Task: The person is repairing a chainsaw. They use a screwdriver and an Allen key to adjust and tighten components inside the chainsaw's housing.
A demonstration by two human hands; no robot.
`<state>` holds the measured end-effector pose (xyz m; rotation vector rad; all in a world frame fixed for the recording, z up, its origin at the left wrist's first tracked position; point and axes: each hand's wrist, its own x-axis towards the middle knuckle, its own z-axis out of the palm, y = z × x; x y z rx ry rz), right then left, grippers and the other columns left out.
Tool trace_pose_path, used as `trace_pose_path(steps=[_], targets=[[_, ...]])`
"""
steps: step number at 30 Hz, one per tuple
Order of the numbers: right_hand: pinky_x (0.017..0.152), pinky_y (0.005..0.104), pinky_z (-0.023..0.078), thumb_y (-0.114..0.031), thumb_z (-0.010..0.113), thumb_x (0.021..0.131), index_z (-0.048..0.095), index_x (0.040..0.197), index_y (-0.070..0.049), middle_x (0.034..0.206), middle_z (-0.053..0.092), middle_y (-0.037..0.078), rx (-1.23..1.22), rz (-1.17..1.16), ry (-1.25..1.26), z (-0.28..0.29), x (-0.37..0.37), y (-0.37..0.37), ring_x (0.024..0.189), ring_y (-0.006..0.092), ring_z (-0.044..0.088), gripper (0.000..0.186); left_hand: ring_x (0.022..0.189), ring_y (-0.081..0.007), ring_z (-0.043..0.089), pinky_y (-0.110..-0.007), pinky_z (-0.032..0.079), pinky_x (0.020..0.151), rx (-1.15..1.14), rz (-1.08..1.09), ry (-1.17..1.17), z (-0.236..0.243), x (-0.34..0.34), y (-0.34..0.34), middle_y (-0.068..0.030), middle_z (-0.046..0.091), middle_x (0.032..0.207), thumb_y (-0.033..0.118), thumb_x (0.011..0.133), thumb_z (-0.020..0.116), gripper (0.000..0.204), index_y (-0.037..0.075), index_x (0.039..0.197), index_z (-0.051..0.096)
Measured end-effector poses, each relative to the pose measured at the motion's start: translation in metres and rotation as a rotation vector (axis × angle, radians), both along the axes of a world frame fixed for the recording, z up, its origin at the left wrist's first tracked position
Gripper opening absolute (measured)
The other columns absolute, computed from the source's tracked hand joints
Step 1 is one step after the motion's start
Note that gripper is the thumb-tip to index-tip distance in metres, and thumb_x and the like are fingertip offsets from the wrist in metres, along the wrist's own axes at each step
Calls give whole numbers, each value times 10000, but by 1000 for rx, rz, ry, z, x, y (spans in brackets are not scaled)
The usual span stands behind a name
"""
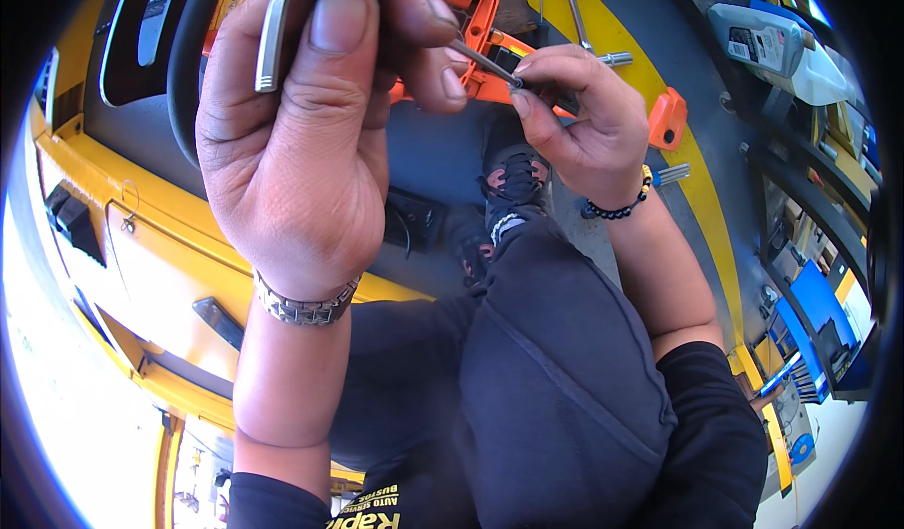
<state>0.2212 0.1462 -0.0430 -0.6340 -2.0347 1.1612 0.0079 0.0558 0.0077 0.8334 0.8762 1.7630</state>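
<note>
My left hand [311, 152], high in the view and close to the camera, is closed around an L-shaped hex key [269, 48]. The key's short silver arm hangs beside my thumb. From between my left fingers a thin dark shaft [485, 61] slants down to the right; it seems to be the key's long arm, though its middle is hidden. My right hand [593, 119] pinches a small dark piece [517, 82] at the shaft's tip, too small to name surely. Behind both hands is an orange housing [480, 6], partly covered by my fingers.
On the grey and yellow floor to the right lie a blue-handled tool [571, 6], a metal socket [617, 59] and an orange part [668, 119]. Plastic bottles [753, 39] stand at the upper right. A yellow metal frame [160, 218] runs along the left, with a phone-like object [218, 324] on it.
</note>
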Motion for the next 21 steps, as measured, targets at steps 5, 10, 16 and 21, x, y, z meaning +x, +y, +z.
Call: trace_pose_path(steps=[5, 10, 16, 21], targets=[[643, 304, 555, -36, 756, 863, 691, 999, -35, 896, 709, 93, 138, 131, -130, 2, -11, 25, 743, 223, 697, 151, 845, -139, 648, -307, 563, 833, -23, 4, 446, 6, 0, 8, -128, 664, 1070, 55, 1066, 478, 299, -56, 1328, 571], [813, 391, 536, -117, 700, 913, 680, 1151, -53, 1039, 696, 122, 408, 243, -312, -23, -19, 57, 949, 318, 667, 247, 877, -128, 667, -270, 562, 805, 26, -29, 582, -6, 10, 47, -120, 694, 1051, 2, 1035, 529, 246, -55, 1257, 617], [1010, 464, 454, -74, 731, 908, 672, 1233, -75, 1296, 618, 108, 87, 200, -258, -46, -13, 60, 1204, 372, 562, 330, 891, -129, 684, -261, 571, 791, -320, -112, 379, 19, 10, 69, -109, 715, 1021, -44, 1013, 554, 189, -44, 1169, 660], [1083, 439, 423, -50, 730, 923, 674, 1269, -82, 1380, 574, 109, 198, 203, -247, -55, -11, 66, 1277, 342, 534, 353, 872, -132, 675, -261, 565, 803, -114, -164, 423, -3, 6, 75, -86, 701, 983, -34, 1018, 551, 162, -29, 1140, 658]])
